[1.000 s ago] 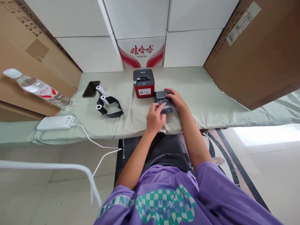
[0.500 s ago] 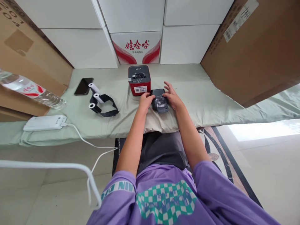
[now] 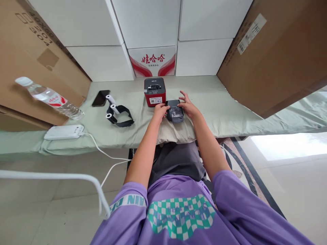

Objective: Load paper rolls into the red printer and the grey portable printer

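Observation:
A small black device (image 3: 174, 111) with a printed label lies on the green cloth of the table (image 3: 224, 112), just in front of a red and black label printer (image 3: 154, 91). My left hand (image 3: 160, 112) grips the device's left side. My right hand (image 3: 187, 107) holds its right side, with the fingers spread over the top edge. Both forearms reach forward over my lap.
Three white paper rolls with a black strap (image 3: 115, 113) and a dark phone (image 3: 100, 98) lie to the left. A water bottle (image 3: 48, 98) and a white power bank (image 3: 63, 132) with a cable sit at far left. White and brown cartons (image 3: 276, 58) wall the table.
My left hand moved from on top of the black device to its left side, and both hands now hold it from either side. The camera view shifted slightly.

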The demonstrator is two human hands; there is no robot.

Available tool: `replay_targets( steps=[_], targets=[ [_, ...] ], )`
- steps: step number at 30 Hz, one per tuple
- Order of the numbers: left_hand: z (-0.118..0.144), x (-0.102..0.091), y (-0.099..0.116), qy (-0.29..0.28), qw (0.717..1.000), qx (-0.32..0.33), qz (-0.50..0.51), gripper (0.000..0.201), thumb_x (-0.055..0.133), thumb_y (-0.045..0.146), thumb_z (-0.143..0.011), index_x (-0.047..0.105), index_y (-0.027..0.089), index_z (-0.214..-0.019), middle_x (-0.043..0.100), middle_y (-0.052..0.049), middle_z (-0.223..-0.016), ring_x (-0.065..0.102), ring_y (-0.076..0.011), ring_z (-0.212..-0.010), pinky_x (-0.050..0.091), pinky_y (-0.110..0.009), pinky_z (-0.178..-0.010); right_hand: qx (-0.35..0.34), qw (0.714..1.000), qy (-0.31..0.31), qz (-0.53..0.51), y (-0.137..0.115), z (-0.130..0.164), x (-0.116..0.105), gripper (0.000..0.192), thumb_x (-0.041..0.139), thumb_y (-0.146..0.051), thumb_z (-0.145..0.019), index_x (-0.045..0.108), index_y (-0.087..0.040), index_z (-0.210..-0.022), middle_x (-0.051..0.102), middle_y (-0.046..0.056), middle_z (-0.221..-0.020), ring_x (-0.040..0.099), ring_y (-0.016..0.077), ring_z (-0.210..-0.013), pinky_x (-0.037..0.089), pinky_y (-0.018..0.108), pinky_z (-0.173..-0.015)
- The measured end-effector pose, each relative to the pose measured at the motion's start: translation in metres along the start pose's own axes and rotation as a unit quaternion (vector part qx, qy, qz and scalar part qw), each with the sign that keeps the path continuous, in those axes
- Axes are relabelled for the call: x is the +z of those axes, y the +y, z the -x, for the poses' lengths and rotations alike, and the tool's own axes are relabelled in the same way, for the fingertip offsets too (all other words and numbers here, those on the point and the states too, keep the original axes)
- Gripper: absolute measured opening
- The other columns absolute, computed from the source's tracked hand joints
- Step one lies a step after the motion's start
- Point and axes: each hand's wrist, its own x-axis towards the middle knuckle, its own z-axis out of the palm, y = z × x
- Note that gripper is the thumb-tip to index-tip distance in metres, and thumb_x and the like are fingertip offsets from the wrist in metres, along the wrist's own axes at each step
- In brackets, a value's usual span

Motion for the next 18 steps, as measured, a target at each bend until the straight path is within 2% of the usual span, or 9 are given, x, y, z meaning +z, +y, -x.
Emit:
replay_targets(
  steps=[3,5,8,10,12,14,18],
  targets=[
    [0.002,-0.001,-0.013,-0.013,0.999,0.037,-0.002,0.049,0.073,0.034,-0.086,0.067,0.018,-0.132,0.077,-0.010,-0.112,0.070,-0.0173,-0.072,0.052,-0.029,-0.064,-0.008,1.000,0.026,0.011,0.006,0.003,0.006,0.096,0.065,-0.030,-0.061,0.036,-0.033,-0.152,0.045,0.010,-0.151,0.057,0.0246,-0.122,0.049,0.047,-0.110],
    [0.005,0.001,-0.023,0.012,0.993,0.110,-0.032,0.046,0.070,0.038,-0.089,0.069,0.017,-0.130,0.076,-0.012,-0.121,0.073,-0.0226,-0.092,0.057,-0.033,-0.080,-0.020,0.997,0.063,0.037,0.011,0.005,0.011,0.085,0.064,-0.037,-0.065,0.042,-0.029,-0.147,0.046,0.011,-0.153,0.054,0.0262,-0.130,0.044,0.048,-0.115],
    [0.009,0.006,-0.035,0.081,0.968,0.217,-0.099,0.037,0.063,0.038,-0.095,0.074,0.017,-0.123,0.074,-0.013,-0.129,0.067,-0.0265,-0.121,0.049,-0.037,-0.106,-0.023,0.992,0.107,0.058,0.018,0.014,0.015,0.071,0.057,-0.042,-0.071,0.048,-0.026,-0.140,0.052,0.012,-0.149,0.052,0.0277,-0.136,0.039,0.052,-0.119],
    [0.010,0.007,-0.039,0.093,0.961,0.234,-0.114,0.034,0.059,0.035,-0.098,0.075,0.018,-0.122,0.073,-0.013,-0.131,0.066,-0.0263,-0.125,0.045,-0.037,-0.112,-0.018,0.993,0.103,0.050,0.023,0.026,0.014,0.069,0.052,-0.039,-0.072,0.047,-0.026,-0.140,0.055,0.011,-0.147,0.053,0.0280,-0.137,0.038,0.054,-0.121],
    [0.010,0.007,-0.041,0.086,0.964,0.230,-0.107,0.033,0.056,0.031,-0.099,0.076,0.018,-0.123,0.073,-0.012,-0.131,0.066,-0.0256,-0.124,0.046,-0.037,-0.112,-0.021,0.996,0.073,0.045,0.027,0.043,0.010,0.075,0.052,-0.035,-0.071,0.043,-0.026,-0.144,0.052,0.011,-0.152,0.049,0.0278,-0.143,0.036,0.053,-0.122],
    [0.008,0.006,-0.041,0.083,0.964,0.233,-0.099,0.034,0.055,0.027,-0.099,0.075,0.018,-0.124,0.073,-0.011,-0.132,0.066,-0.0249,-0.125,0.045,-0.036,-0.113,-0.041,0.997,0.037,0.061,0.028,0.062,0.010,0.087,0.058,-0.033,-0.069,0.035,-0.025,-0.152,0.043,0.012,-0.161,0.041,0.0278,-0.150,0.034,0.050,-0.125],
    [0.008,0.004,-0.041,0.076,0.965,0.232,-0.098,0.035,0.055,0.023,-0.099,0.074,0.017,-0.128,0.072,-0.011,-0.135,0.066,-0.0242,-0.126,0.046,-0.036,-0.114,-0.091,0.986,0.002,0.142,0.019,0.085,0.026,0.124,0.077,-0.035,-0.065,0.006,-0.021,-0.165,0.027,0.018,-0.169,0.032,0.0328,-0.156,0.026,0.053,-0.128]
  ],
)
